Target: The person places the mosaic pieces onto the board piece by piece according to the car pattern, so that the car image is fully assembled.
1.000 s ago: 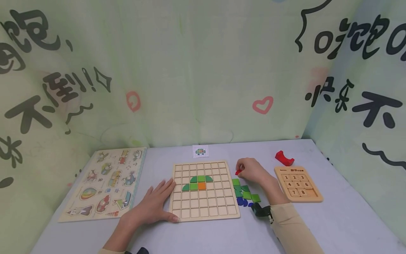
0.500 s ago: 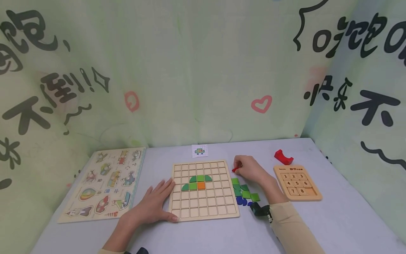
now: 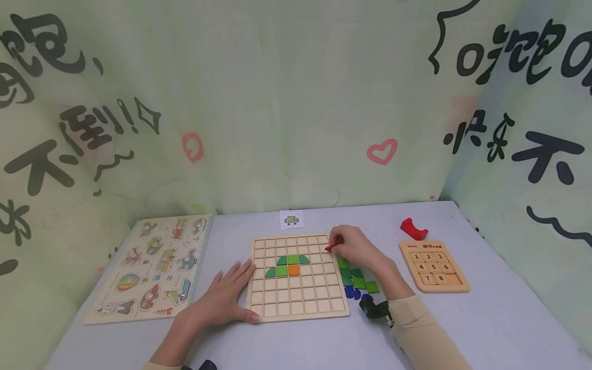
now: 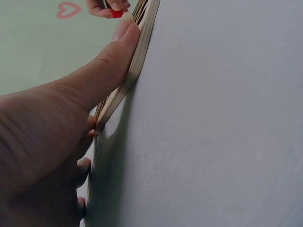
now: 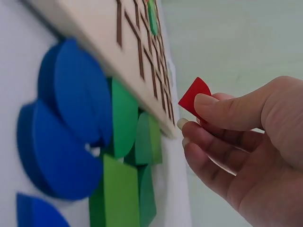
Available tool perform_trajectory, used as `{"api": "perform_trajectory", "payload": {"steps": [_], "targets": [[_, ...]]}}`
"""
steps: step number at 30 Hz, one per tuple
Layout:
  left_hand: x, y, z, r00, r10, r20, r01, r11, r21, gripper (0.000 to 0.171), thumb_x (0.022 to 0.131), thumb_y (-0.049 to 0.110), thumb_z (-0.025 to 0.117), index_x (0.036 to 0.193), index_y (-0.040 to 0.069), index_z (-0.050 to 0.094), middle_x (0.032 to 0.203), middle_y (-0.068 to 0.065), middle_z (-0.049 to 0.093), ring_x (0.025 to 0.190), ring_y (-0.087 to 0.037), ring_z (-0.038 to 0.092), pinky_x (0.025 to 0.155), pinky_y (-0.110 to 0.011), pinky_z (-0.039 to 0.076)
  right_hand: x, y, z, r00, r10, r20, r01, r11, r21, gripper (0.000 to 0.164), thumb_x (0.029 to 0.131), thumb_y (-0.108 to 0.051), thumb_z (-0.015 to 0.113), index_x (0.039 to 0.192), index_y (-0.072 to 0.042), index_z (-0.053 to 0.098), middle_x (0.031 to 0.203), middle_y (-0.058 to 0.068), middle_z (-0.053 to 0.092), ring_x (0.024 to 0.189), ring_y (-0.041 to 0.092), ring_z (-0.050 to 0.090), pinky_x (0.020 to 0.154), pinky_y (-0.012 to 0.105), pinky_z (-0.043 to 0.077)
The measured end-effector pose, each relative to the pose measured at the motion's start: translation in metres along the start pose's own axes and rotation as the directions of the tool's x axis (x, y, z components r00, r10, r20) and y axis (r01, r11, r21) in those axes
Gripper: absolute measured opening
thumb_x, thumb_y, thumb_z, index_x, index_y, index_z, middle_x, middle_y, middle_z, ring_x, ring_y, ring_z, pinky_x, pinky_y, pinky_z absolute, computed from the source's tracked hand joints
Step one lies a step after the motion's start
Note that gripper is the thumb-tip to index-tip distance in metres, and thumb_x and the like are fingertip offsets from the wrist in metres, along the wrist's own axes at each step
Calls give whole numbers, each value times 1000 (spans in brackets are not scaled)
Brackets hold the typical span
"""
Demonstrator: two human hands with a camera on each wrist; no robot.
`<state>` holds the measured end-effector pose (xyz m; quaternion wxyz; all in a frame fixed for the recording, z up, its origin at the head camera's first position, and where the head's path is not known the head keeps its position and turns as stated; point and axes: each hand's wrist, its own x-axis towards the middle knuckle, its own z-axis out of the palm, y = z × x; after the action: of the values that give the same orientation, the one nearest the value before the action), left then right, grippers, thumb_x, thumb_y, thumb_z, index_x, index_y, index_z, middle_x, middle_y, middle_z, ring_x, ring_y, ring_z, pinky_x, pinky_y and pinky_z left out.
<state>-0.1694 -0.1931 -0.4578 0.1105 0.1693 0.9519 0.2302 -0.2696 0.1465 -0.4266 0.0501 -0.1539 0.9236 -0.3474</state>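
A wooden grid board [image 3: 296, 303] lies mid-table with green pieces [image 3: 282, 271] and one orange square [image 3: 293, 270] set in its cells. My left hand [image 3: 222, 298] rests along the board's left edge, fingers straight, thumb at the near corner; the left wrist view shows the thumb [image 4: 104, 66] against the rim. Over the board's upper right edge, my right hand [image 3: 356, 249] pinches a small red piece [image 5: 195, 97] with one curved side between thumb and fingers. Loose green pieces [image 5: 123, 189] and blue rounded pieces [image 5: 78, 90] lie beside the board's right edge.
A small pattern card [image 3: 291, 220] lies behind the board. To the right are a wooden number puzzle [image 3: 435, 268] and a red curved object [image 3: 413, 229]. A large picture puzzle board [image 3: 152, 267] lies at left. Curtains [image 3: 296, 103] enclose the table's back and sides.
My right hand has moved left with the red piece, from above the loose pieces to the board's upper right edge. The left hand stays in place.
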Motion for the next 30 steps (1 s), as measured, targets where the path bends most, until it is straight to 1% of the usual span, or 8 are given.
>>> {"api": "perform_trajectory", "payload": {"steps": [7,12,16,20,23,25,30], "targets": [[0,-1,1,1000,-5,-3,5,1000,-3,127,62,73,77,159,14,23,168,-2,18,156,-35,10,120,-69,6,-4,-20,8,996,-63,55,63,998,7,17,86,7,64,81,-9,62,78,4,59,77,18,52,66,27,44],[1,-2,1,1000,-11,-3,11,1000,-7,127,61,73,77,159,14,23,168,-1,17,156,-35,9,120,-69,6,-6,-32,19,991,-86,103,86,996,11,19,85,9,64,80,-9,63,77,2,58,76,18,51,67,28,43],[1,-1,1,1000,-17,-3,17,1000,1,127,61,74,77,159,15,23,168,-1,17,156,-34,9,121,-68,6,-8,-36,27,987,-97,126,95,995,24,20,83,11,65,80,-9,64,78,2,60,76,17,52,67,27,45],[1,0,0,1000,-15,1,15,1000,4,127,61,74,77,159,15,23,168,-1,17,156,-34,9,121,-68,6,-10,-39,33,990,-78,121,74,997,38,18,83,9,67,79,-9,64,77,2,61,73,16,52,64,26,45],[1,0,0,1000,-8,1,8,1000,-3,127,61,73,78,159,14,23,168,-2,17,156,-35,9,120,-69,6,-11,-40,37,992,-68,110,65,997,29,16,84,5,69,79,-9,64,76,0,60,72,16,51,63,26,44],[0,1,0,1000,-5,0,5,1000,-2,127,61,73,78,159,14,23,168,-2,17,156,-35,10,120,-69,6,-11,-41,39,992,-70,106,68,997,24,15,85,3,69,79,-10,64,75,0,59,70,15,50,62,25,43],[1,0,0,1000,-4,-1,4,1000,7,127,61,74,77,159,14,22,168,-1,17,156,-35,10,121,-68,7,-12,-44,42,992,-89,94,92,995,-31,15,86,-1,70,77,-12,64,71,-1,58,65,14,49,58,24,41]]}}
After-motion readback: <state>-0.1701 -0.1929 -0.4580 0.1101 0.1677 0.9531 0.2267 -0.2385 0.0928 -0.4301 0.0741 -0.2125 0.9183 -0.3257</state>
